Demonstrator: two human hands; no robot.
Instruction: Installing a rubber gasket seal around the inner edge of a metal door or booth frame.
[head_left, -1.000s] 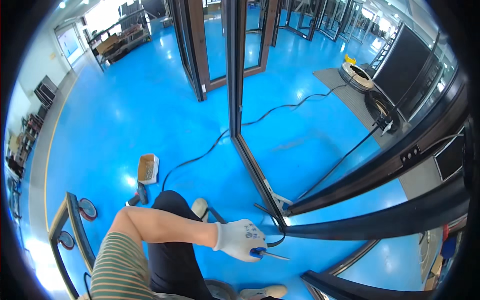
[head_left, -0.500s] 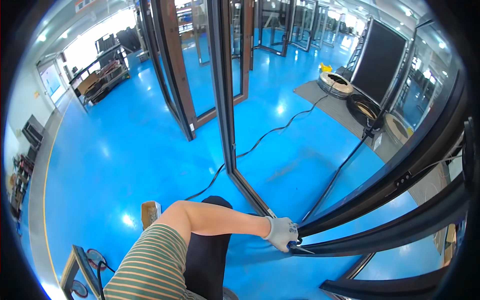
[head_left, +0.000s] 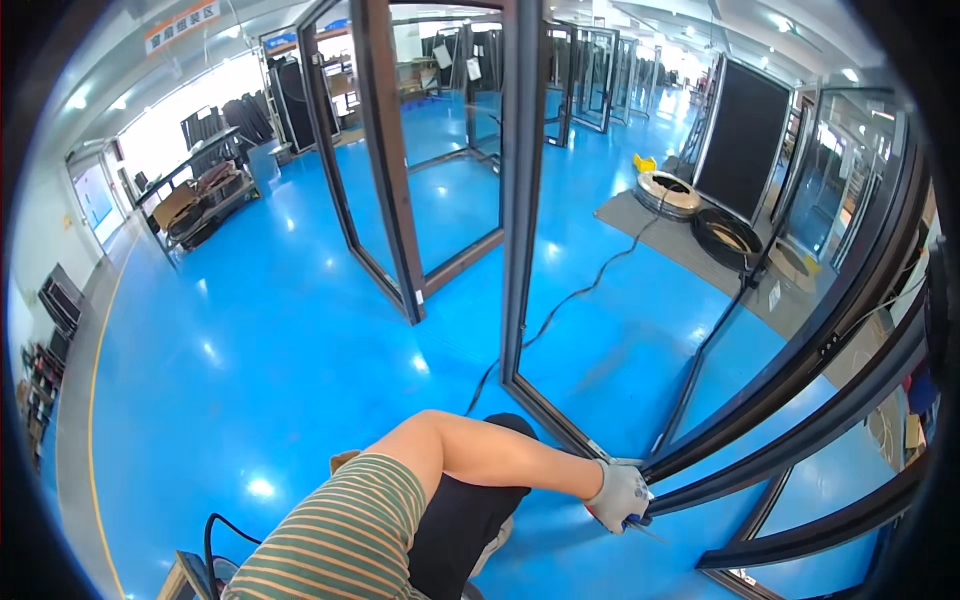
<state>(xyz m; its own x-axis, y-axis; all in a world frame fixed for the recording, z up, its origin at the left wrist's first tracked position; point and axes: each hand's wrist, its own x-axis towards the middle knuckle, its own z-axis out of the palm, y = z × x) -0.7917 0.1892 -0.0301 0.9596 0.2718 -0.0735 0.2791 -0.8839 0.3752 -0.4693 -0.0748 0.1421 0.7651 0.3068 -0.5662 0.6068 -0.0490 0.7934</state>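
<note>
My left hand (head_left: pixel 618 496), in a pale grey work glove, is at the bottom corner of a tall dark door or window frame (head_left: pixel 513 250). Its fingers are curled around a blue-handled tool (head_left: pixel 633 521) with a thin metal tip; the exact kind is too small to tell. Right beside the hand, long dark frame bars (head_left: pixel 770 490) run off to the right, curved by the lens. My bent left arm, in a green striped sleeve (head_left: pixel 340 520), reaches across above my dark-clothed leg (head_left: pixel 465 530). My right hand is not in view.
Another glazed brown frame (head_left: pixel 405 200) stands ahead. A black cable (head_left: pixel 590 285) crosses the blue floor. Wrapped coils (head_left: pixel 668 195) and black coils (head_left: pixel 725 238) lie on a grey mat, with a dark panel (head_left: pixel 742 140) behind. A loaded cart (head_left: pixel 205 205) stands far left.
The view has shifted, and my left arm and gloved hand now appear farther right and lower. The hand stays at the frame's corner with the tool. A small box is now mostly hidden by my arm.
</note>
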